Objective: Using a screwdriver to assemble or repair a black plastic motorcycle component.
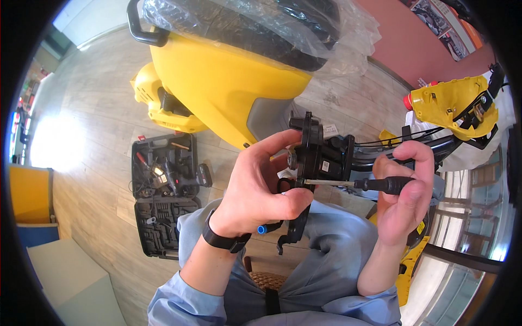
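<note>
My left hand (258, 190), with a dark band at its wrist, is closed round the edge of a black plastic housing (331, 158) above my lap. A round metal piece (292, 160) shows on the housing near my fingers. In my right hand (405, 204) is a screwdriver (384, 185) with a black handle, held level by the fingers and thumb. Its shaft points left, and the tip meets the housing's lower part beside my left thumb. A blue-ended tube (263, 229) sticks out below my left hand.
Ahead stands a yellow scooter body (217, 81) with a plastic-wrapped black seat (255, 27). An open black tool case (165, 193) lies on the floor to the left. At right, a black frame tube (440, 149) and yellow panel (448, 103) reach close to my right hand.
</note>
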Demonstrator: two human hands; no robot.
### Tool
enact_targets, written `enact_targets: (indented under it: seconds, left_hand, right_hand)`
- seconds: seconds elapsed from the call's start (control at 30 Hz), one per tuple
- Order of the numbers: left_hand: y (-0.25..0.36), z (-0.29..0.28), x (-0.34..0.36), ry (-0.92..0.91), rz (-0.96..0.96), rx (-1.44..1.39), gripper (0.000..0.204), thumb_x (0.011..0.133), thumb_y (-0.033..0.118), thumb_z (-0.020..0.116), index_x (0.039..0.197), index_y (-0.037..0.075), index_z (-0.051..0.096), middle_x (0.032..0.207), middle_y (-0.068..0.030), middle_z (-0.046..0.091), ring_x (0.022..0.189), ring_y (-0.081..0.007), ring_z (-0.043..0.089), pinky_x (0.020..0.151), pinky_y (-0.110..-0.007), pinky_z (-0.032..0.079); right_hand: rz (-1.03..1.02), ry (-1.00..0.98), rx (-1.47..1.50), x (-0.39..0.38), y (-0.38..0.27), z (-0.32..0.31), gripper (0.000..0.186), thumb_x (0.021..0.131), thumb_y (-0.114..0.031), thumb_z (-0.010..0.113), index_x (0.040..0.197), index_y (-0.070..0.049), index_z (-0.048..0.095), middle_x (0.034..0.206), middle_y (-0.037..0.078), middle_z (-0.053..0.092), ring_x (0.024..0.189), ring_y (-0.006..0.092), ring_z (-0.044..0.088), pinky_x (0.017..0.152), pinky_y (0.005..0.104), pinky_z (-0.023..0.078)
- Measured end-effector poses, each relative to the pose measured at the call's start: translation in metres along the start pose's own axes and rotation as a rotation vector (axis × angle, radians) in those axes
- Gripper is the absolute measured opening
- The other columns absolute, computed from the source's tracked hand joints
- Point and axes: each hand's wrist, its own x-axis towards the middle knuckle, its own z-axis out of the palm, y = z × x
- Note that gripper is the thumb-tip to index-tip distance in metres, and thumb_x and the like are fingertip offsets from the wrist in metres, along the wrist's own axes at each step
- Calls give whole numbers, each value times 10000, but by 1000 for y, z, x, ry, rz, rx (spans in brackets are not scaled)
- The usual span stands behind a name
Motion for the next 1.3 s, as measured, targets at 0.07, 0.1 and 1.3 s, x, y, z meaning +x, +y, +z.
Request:
enact_targets:
  seconds: [0.07, 0.1, 1.3]
  left_hand:
    - [3, 0, 1, -11, -48, -19, 786, 641, 22, 731, 1322, -124, 366, 1156, -128, 555, 958, -172, 603, 761, -267, 532]
    - [4, 0, 0, -13, -46, -17, 786, 641, 22, 731, 1322, -124, 366, 1156, -128, 555, 958, -172, 603, 761, -267, 532]
    - [0, -1, 2, 65, -67, -19, 685, 638, 63, 728, 1254, -92, 470, 1039, -75, 533, 950, -117, 535, 720, -238, 498]
  right_hand:
    - [35, 11, -24, 1, -2, 1, 506, 879, -415, 569, 1112, -14, 366, 664, -21, 315, 669, 96, 313, 614, 268, 250]
    - [0, -30, -46, 2, 0, 0, 504, 886, -422, 560, 1108, -15, 364, 668, -21, 318, 668, 96, 309, 620, 268, 254]
    - [13, -145, 85, 11, 17, -10, 364, 878, -272, 586, 1101, -37, 419, 735, 0, 438, 678, 52, 363, 609, 194, 284]
